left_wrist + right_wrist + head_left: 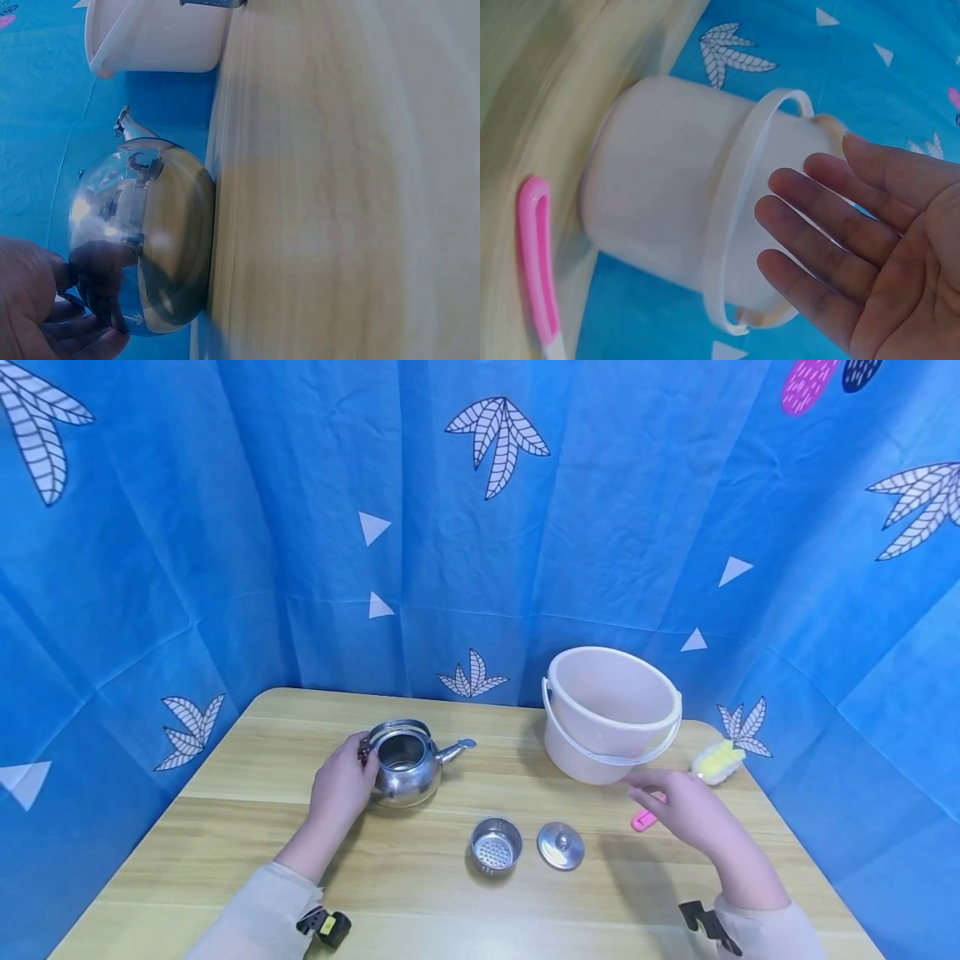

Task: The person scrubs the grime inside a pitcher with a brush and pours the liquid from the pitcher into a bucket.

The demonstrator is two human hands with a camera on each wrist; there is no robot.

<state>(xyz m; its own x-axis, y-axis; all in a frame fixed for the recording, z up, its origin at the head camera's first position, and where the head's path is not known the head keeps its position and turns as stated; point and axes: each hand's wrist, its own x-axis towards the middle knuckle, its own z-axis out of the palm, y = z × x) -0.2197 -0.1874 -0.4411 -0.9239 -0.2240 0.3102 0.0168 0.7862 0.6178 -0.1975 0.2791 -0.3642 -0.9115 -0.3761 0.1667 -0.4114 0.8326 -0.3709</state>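
Note:
A shiny metal teapot (405,777) stands lidless on the table at centre left, its spout pointing right. My left hand (343,783) holds it at its left side, thumb and fingers at the handle; in the left wrist view the fingers (82,330) curl against the teapot's rounded body (169,240). Over on the right, my right hand (690,810) hovers in front of a white bucket (585,752). The right wrist view shows that hand (877,255) with its fingers straight and spread, holding nothing, before the bucket's handle (731,195).
A perforated metal strainer cup (497,847) and a round metal lid (561,846) lie at the table's middle. Behind the right hand lies a brush with a pink handle (645,818) and a yellow-white head (717,762). Blue patterned curtains (322,527) surround the table.

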